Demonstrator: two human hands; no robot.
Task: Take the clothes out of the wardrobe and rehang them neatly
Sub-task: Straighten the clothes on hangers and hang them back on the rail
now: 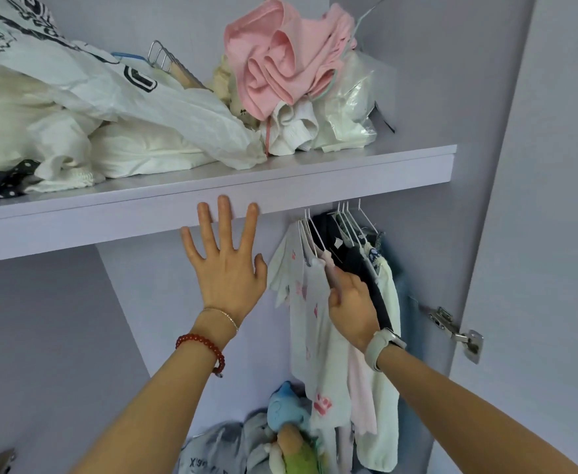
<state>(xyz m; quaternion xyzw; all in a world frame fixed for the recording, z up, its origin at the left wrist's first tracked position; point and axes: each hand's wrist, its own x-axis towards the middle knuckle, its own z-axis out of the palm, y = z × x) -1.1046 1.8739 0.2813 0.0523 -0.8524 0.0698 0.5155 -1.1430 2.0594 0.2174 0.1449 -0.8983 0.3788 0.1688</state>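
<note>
The wardrobe stands open, and the clothes to be rehung are bunched on white wire hangers (pixel 344 222) at the right end of the compartment, directly beneath the shelf (pixel 212 206). The left hand (pixel 227 265) is raised with its fingers spread wide and straight; the fingertips overlap the front edge of the shelf, though whether they press on it or only hover before it cannot be told. It holds nothing. The right hand (pixel 350 304) reaches into the hanging row, its fingers curled about the shoulder of a pale pink garment (pixel 361 388), which hangs between a white garment printed with pink motifs (pixel 309 323) on its left and a dark garment (pixel 357 265) on its right. The hanger hooks vanish under the shelf, so the rail itself is not visible. In the inspector's judgement the step in hand is the removal of one garment, and it is barely begun. To do it well, the grip should shift from the cloth to the hanger's neck, the neighbours should be parted first, and the hook should be raised clear of the rail before it is drawn forward; a pull on the fabric alone risks sliding the garment off its hanger or dragging adjacent hangers along. A pink cloth (pixel 280 59) and white bags (pixel 109 83) crowd the shelf above.
</note>
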